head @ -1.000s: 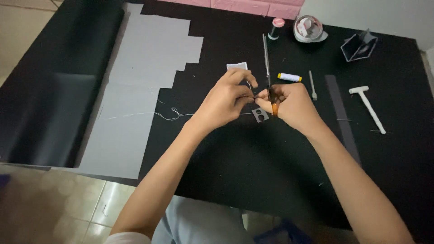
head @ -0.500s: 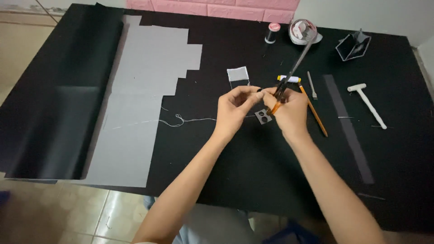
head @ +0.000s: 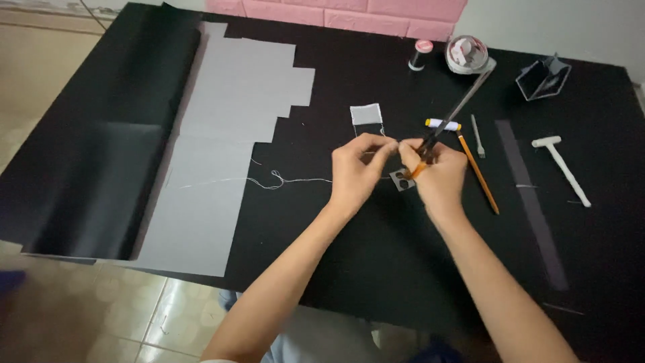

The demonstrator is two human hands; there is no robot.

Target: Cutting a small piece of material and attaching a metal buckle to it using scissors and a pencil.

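Both hands meet over the middle of the black table (head: 376,269). The left hand (head: 356,171) pinches the end of a thin white thread (head: 282,180) between thumb and fingertips; the thread trails left across the table in loose loops toward the grey sheet (head: 222,134). The right hand (head: 437,175) is closed around long scissors (head: 457,111) near their orange handle, blades slanting up and away toward the far right. Whether a needle sits between the fingertips cannot be told. The thread judges as very light, limp and easily slipped or snagged; it is best held close to its end with a firm fingertip pinch. The scissors look stiff and pointed, so the grip belongs at the handle. Both forearms come in from the lower edge, wrists raised just off the table, knuckles nearly touching. A small grey piece (head: 402,180) with dark spots lies under the right hand. Nearby lie a pencil (head: 480,175), a yellow-ended spool (head: 443,124), a small grey patch (head: 366,114), a fork-like tool (head: 477,136) and a white hammer (head: 564,168), well apart from the hands.
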